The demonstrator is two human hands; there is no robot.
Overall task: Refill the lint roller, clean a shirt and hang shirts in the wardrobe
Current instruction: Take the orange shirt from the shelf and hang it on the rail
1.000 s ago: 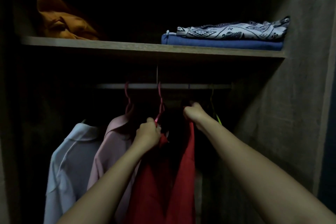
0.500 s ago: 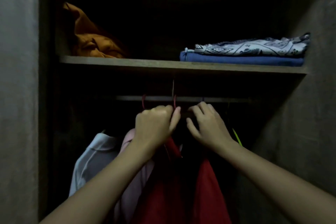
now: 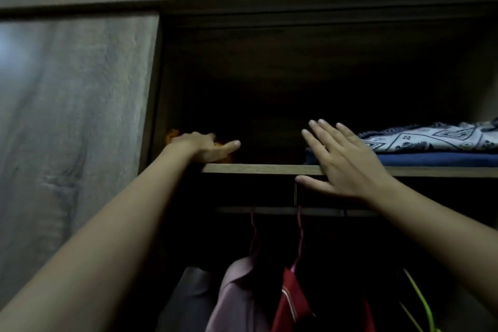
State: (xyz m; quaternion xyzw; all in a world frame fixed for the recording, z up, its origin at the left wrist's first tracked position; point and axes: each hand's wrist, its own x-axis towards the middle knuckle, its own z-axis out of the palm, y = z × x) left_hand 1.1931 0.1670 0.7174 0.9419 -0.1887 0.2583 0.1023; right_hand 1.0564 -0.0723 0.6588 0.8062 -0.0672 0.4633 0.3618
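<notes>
My left hand (image 3: pixel 206 147) lies on a crumpled orange cloth (image 3: pixel 172 134) at the left end of the wardrobe shelf (image 3: pixel 256 169). Its thumb is stretched straight to the right and its fingers reach into the dark. My right hand (image 3: pixel 345 164) is flat with fingers spread, in front of the shelf edge next to a folded blue cloth (image 3: pixel 436 159). Below, on the rail (image 3: pixel 272 210), hang a red shirt (image 3: pixel 293 304) on a pink hanger (image 3: pixel 299 240), a pale pink shirt (image 3: pixel 237 294) and a light grey shirt (image 3: pixel 188 299). Neither hand touches them.
A patterned white and dark folded cloth (image 3: pixel 431 139) lies on top of the blue one. A green hanger (image 3: pixel 420 296) hangs at the right of the rail. The wardrobe's closed left door (image 3: pixel 75 116) and its top panel (image 3: pixel 269 0) frame the opening.
Both hands let go of the red shirt's hanger and rose to the shelf. The left went to the orange cloth, the right opened flat. My view tilted upward.
</notes>
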